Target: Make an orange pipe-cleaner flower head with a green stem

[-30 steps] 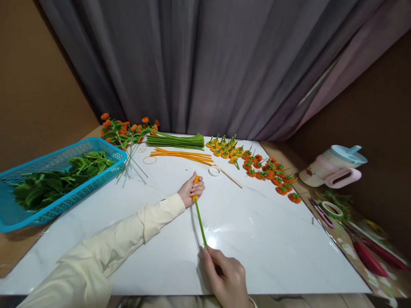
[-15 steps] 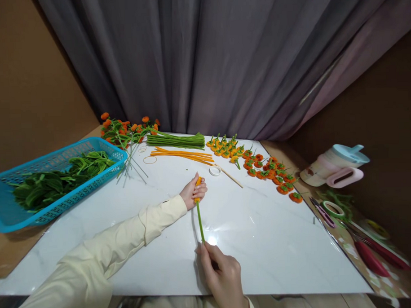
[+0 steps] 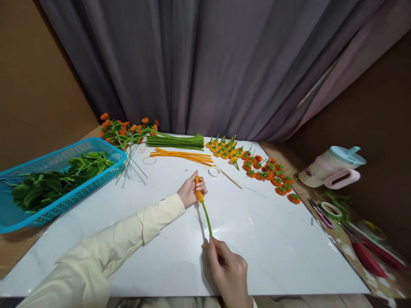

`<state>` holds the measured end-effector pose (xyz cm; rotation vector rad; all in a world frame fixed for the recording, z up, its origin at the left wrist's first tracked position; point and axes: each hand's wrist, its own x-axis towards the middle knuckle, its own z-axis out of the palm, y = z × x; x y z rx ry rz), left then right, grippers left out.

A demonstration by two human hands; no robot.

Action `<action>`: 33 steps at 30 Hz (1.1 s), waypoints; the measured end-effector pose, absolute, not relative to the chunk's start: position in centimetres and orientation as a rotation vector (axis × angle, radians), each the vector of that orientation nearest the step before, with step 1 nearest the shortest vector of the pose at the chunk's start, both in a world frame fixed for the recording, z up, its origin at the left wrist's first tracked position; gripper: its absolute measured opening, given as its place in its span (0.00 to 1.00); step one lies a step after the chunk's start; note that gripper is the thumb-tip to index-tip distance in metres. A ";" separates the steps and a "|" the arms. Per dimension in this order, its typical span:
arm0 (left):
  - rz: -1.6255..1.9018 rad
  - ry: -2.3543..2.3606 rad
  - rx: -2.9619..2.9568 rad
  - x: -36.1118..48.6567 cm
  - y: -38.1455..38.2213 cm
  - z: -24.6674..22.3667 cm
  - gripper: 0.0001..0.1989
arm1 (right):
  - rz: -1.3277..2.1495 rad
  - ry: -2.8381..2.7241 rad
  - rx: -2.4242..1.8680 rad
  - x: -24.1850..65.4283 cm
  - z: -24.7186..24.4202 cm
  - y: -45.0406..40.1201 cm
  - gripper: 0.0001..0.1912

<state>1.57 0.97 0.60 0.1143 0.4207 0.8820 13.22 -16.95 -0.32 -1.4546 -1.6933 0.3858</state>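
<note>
My left hand (image 3: 189,192) is closed around a yellow-orange coil of pipe cleaner (image 3: 199,195) over the middle of the table. From the coil's lower end a green pipe cleaner (image 3: 207,219) runs toward me in a slight curve. Thumb and forefinger of my right hand (image 3: 230,269) pinch its near end. Beyond my left hand lie loose orange pipe cleaners (image 3: 180,155), a bundle of green pipe cleaners (image 3: 174,140), a white ring (image 3: 214,171) and a thin wooden stick (image 3: 231,178).
A blue basket (image 3: 55,213) of green leaves stands left, orange flowers on stems (image 3: 123,130) behind it. Yellow flower heads (image 3: 222,149) and orange flower heads (image 3: 268,172) line the back right. A tumbler (image 3: 330,167), green tape (image 3: 330,210) and red-handled pliers (image 3: 367,258) are at right.
My right hand has moved slightly to the right with the green pipe cleaner's end, which now slants and curves more. More of the yellow-orange coil shows below my left fingers.
</note>
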 end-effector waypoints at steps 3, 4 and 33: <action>0.894 0.397 0.082 1.6 1.0 0.5 0.21 | 0.374 -1.748 -1.394 12.9 -0.2 -17.1 0.19; 0.898 0.394 0.070 1.7 1.0 0.5 0.21 | 0.365 -1.763 -1.374 12.7 -0.2 -17.1 0.19; 0.847 0.370 0.064 1.9 0.4 0.3 0.21 | 0.944 -1.502 -1.484 11.5 0.0 -16.8 0.19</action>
